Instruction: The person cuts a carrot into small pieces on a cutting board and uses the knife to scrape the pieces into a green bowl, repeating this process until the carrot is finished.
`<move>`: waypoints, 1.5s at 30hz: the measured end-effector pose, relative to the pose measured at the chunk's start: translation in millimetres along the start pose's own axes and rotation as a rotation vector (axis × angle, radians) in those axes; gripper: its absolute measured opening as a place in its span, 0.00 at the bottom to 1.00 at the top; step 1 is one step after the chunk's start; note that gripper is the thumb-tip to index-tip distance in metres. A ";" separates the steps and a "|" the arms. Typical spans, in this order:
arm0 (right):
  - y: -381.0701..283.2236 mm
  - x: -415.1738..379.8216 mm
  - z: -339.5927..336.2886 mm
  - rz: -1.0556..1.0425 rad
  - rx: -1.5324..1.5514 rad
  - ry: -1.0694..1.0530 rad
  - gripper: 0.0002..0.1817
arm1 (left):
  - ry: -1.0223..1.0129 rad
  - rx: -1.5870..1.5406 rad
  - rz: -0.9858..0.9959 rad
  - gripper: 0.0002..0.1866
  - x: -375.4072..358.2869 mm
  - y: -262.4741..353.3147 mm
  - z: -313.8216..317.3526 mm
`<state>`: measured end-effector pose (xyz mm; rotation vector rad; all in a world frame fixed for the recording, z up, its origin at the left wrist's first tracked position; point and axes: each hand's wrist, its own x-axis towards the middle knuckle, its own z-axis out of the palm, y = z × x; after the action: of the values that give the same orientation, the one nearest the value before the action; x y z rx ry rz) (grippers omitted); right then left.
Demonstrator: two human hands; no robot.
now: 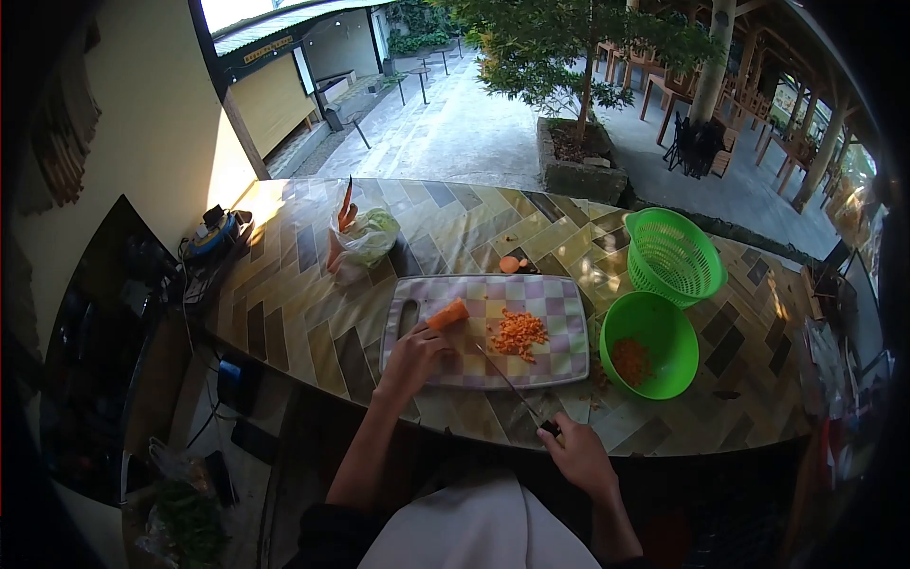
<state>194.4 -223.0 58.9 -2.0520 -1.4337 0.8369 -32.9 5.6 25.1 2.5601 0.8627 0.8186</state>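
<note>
My left hand (414, 358) is closed around a thick piece of carrot (448, 314) at the left part of a checkered cutting board (559, 368). In my right hand (579, 455) is a knife (508, 381), gripped by its dark handle; the blade points up and left over the board's front edge. A heap of diced carrot (518, 336) lies on the board, right of the carrot piece and beyond the knife tip. Right of the board stands a green bowl (684, 327) with more diced carrot (629, 361) inside.
A green colander (675, 248) stands behind the bowl. Carrot ends (510, 265) lie just past the board. A plastic bag (371, 239) with carrots sits at the back left of the tiled table (303, 313). Cables and a blue device (212, 233) are at the left edge.
</note>
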 end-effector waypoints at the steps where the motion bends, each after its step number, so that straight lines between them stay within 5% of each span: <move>1: -1.7 1.7 0.4 0.008 -0.005 -0.006 0.18 | 0.000 0.008 -0.006 0.06 1.1 3.8 -0.2; 20: -13.3 9.3 8.9 -0.026 -0.071 0.004 0.17 | 0.125 -0.194 -0.257 0.10 8.7 34.7 44.2; 34: -26.7 19.9 13.0 -0.114 -0.361 -0.045 0.14 | 0.190 -0.156 -0.298 0.10 6.0 38.8 48.2; 45: -13.4 11.8 15.9 -0.098 -0.252 -0.048 0.16 | 0.213 -0.133 -0.297 0.09 4.4 42.1 50.5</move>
<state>177.3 -206.7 54.9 -2.1333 -1.7272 0.6990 19.6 -29.6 6.5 2.1878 1.1756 1.0269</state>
